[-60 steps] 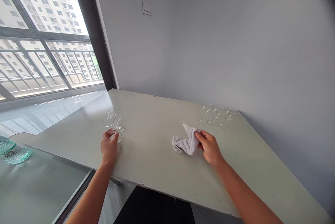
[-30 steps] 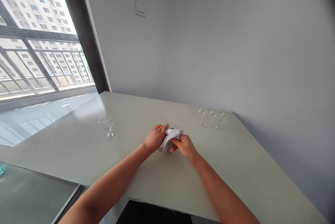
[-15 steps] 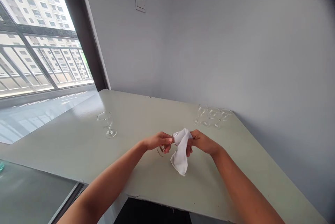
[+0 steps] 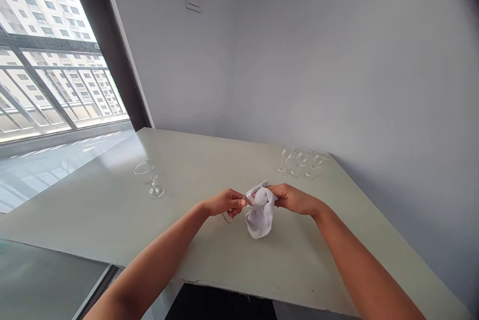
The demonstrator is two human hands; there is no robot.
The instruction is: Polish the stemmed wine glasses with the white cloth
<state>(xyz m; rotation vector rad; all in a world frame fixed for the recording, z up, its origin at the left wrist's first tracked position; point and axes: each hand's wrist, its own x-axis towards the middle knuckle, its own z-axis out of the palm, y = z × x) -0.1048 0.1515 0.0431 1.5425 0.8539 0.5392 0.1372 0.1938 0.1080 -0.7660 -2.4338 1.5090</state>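
Near the table's front edge, my left hand (image 4: 229, 203) is closed round a clear stemmed glass (image 4: 247, 200), whose foot shows below the fingers. The bowl of that glass points right, towards a white cloth (image 4: 261, 215). My right hand (image 4: 292, 198) grips the cloth at the bowl, and part of the cloth hangs down in front. The right fingertips are mostly hidden behind the cloth.
A single stemmed glass (image 4: 150, 179) stands upright on the left of the pale table (image 4: 209, 160). Three more stemmed glasses (image 4: 301, 159) stand in a group at the back right, near the grey wall (image 4: 337, 61). A window (image 4: 56, 51) is at the far left.
The cloth has shifted and bunched round the bowl, and its hanging end is shorter. More of the glass bowl shows. My right hand has turned slightly. The view has moved a little.
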